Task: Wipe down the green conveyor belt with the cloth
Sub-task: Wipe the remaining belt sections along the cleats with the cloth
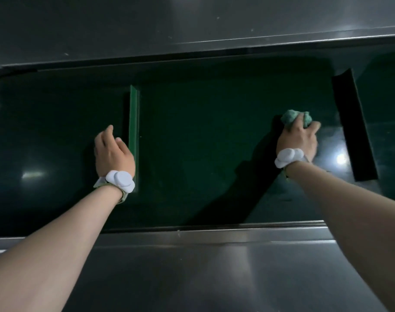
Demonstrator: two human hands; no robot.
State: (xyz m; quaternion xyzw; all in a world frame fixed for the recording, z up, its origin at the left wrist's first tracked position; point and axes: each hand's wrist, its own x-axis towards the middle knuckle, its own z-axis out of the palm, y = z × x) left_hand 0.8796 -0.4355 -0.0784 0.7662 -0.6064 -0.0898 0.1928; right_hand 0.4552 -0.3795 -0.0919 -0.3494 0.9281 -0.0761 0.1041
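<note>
nearest the viewer, a steel side panel point(214, 266) runs below both forearms. each wrist carries a white device on a strap: left wrist device point(121, 179), right wrist device point(288, 156).

beyond the panel lies the green conveyor belt point(192, 143), dark and glossy, with light glare beside the right hand.

left hand point(112, 152): rests on the belt, fingers relaxed and holding nothing, just left of an upright green cleat point(134, 131) that crosses the belt.

right hand point(297, 140): fingers curled around a bunched green cloth point(292, 117), pressing it onto the belt surface. the cloth protrudes past the fingertips on the far side of the hand. a second cleat point(354, 127), dark in shadow, stands just right of this hand.

the two hands are well apart, with bare belt between them.

farthest, beyond both hands, a steel upper panel point(192, 25) overhangs the belt's far edge.
</note>
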